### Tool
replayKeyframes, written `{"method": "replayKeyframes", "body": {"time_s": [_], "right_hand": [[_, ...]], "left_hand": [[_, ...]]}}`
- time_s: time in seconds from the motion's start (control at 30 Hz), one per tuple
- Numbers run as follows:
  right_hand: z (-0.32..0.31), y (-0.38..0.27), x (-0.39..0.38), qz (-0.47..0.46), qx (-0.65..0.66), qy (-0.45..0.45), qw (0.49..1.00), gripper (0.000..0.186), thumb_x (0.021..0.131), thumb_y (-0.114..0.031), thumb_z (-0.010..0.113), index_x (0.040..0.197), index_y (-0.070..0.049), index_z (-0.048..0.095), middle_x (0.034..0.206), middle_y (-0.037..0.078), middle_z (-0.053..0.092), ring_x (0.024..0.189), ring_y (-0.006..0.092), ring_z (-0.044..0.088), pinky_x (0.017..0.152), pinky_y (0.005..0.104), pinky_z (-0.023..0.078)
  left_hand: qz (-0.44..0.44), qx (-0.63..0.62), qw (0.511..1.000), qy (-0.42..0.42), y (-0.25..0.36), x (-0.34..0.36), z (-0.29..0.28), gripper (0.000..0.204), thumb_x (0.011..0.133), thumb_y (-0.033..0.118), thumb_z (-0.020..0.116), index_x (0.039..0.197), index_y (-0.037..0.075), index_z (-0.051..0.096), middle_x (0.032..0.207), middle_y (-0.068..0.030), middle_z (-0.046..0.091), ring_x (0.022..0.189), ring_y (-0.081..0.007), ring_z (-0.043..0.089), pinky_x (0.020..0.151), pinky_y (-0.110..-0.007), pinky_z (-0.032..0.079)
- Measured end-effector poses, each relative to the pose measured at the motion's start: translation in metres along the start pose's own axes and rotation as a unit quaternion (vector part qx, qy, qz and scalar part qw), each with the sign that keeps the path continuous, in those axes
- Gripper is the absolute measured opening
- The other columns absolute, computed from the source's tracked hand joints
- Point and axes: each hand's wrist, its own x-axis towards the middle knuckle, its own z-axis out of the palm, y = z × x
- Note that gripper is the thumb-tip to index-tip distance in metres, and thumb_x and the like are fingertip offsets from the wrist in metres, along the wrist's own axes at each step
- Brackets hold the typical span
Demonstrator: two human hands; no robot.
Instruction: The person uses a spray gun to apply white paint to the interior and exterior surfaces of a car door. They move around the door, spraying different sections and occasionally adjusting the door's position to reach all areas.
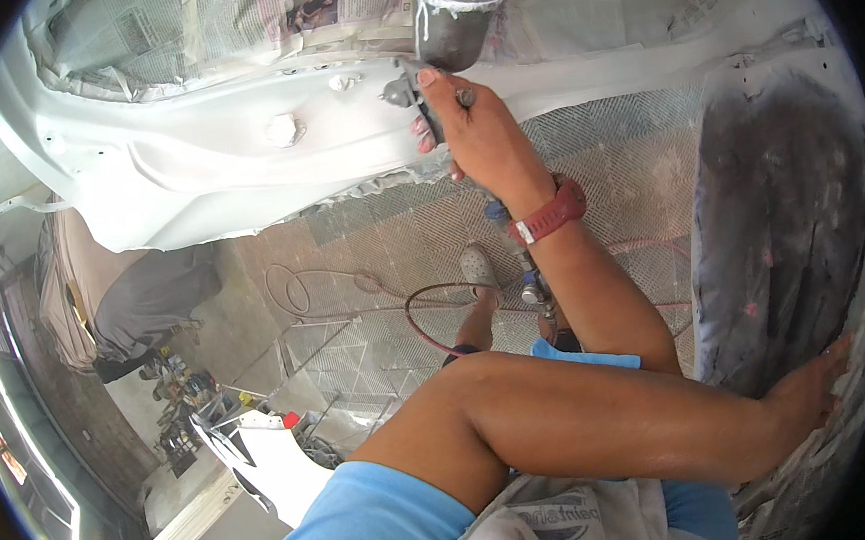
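My right hand (484, 141), with a red watch (554, 211) on the wrist, is closed around a paint spray gun (403, 93). The gun's grey metal cup (454, 38) stands on top, with white paint run down its side. Its nozzle faces left, close to a freshly white car body panel (212, 135). Below the grip hang a metal fitting (534, 288) and an air hose (424, 298). My left arm crosses over the right one. At the far right, my left hand (810, 392) rests with fingers stretched beside a dark, paint-dusted padded panel (776, 236).
Newspaper masking (215, 29) covers the area above the white panel. A reddish hose (298, 289) loops over the patterned floor (606, 168). Lower left are a white painted part (275, 457), covered bulky things (143, 290) and clutter (185, 388). A clog-shod foot (476, 265) shows below.
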Motion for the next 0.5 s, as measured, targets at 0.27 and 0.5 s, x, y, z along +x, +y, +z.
{"method": "replayKeyframes", "body": {"time_s": [0.27, 0.5], "right_hand": [[0.044, -0.057, 0.008, -0.053, 0.028, -0.129, 0.99, 0.074, 0.11, -0.067, 0.051, 0.121, 0.002, 0.074, 0.078, 0.009, 0.072, 0.064, 0.0165, 0.072, 0.051, 0.0325, 0.055], [0.089, -0.109, 0.002, -0.151, 0.18, -0.211, 0.949, 0.067, 0.113, -0.06, 0.049, 0.106, 0.003, 0.071, 0.075, 0.009, 0.071, 0.058, 0.0145, 0.068, 0.043, 0.0321, 0.053]], "left_hand": [[0.012, -0.005, 0.998, -0.06, 0.001, 0.023, -0.009, 0.096, 0.096, 0.07, 0.062, 0.177, 0.034, 0.024, 0.185, 0.0105, 0.017, 0.172, -0.0292, 0.005, 0.133, -0.073, -0.01], [0.03, -0.033, 0.996, -0.076, -0.005, 0.012, -0.02, 0.089, 0.101, 0.06, 0.059, 0.177, 0.028, 0.026, 0.183, 0.0075, 0.025, 0.171, -0.0306, 0.012, 0.134, -0.072, -0.006]]}}
